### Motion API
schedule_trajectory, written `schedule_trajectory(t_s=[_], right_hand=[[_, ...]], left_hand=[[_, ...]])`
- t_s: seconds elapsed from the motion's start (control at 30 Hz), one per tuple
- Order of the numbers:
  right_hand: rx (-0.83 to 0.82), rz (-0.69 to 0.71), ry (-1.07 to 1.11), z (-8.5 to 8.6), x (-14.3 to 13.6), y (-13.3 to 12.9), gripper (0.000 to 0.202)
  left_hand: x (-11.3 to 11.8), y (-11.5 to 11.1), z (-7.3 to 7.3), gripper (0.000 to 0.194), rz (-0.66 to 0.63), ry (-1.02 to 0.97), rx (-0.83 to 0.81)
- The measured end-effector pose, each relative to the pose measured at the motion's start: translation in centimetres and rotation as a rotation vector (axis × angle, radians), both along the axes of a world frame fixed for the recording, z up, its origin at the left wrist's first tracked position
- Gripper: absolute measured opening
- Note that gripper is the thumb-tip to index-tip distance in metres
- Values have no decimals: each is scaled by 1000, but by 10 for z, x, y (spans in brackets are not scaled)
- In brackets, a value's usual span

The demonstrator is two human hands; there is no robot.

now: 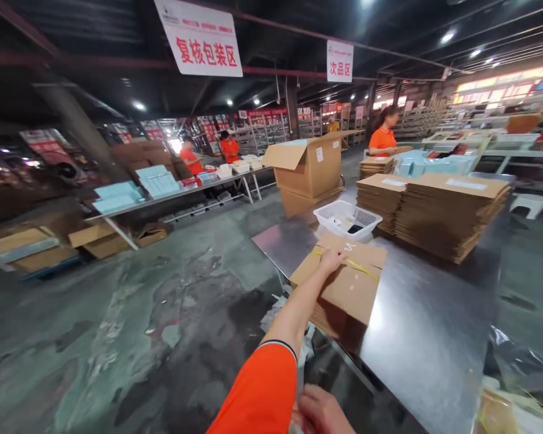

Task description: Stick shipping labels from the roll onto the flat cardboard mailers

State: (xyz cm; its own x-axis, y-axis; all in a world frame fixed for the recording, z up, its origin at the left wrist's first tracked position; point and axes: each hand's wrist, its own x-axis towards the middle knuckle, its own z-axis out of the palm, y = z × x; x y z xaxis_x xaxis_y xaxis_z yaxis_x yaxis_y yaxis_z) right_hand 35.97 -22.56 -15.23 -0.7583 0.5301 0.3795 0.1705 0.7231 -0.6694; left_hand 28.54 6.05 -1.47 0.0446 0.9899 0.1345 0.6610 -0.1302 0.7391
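Note:
My left hand (332,259) reaches forward from an orange sleeve, with its fingers closed on a yellow strap (362,269). That strap runs across the top of a bundle of flattened cardboard boxes (350,295), which sits at the near left edge of a metal table (428,301). My right hand (323,411) is low at the bottom of the view, beside the left sleeve, its fingers curled. What it holds, if anything, is hidden. Just beyond the bundle stands a white plastic basket (330,223) with small items inside, a dark one among them.
Tall stacks of flattened cardboard (452,211) stand on the table's far right. Behind the basket is a large open carton (314,169). A long table (163,198) with light-blue packs runs along the left. Several people in orange work farther back. Plastic wrapping (525,361) lies at lower right.

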Motion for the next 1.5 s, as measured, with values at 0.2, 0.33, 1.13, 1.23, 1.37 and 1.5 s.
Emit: schedule_trajectory(t_s=[0.2,0.33,1.13,1.23,1.37,1.5], right_hand=[[6,-41,172,93,31,42,25],[-65,-248,303,136,57,79,24],[-214,-401,198,157,29,154,34],[-267,-462,187,147,32,165,33],[-170,-630,170,128,41,209,36],[4,-785,-1,109,41,261,34]], left_hand=[[-41,-85,18,49,-188,-340,-14],[-54,-196,13,60,-255,-685,-61],[-48,-188,12,83,230,-966,-11],[-52,-177,3,53,130,-972,-206],[-59,-174,-41,35,213,-866,-348],[-75,-177,-80,30,305,-833,-418]])
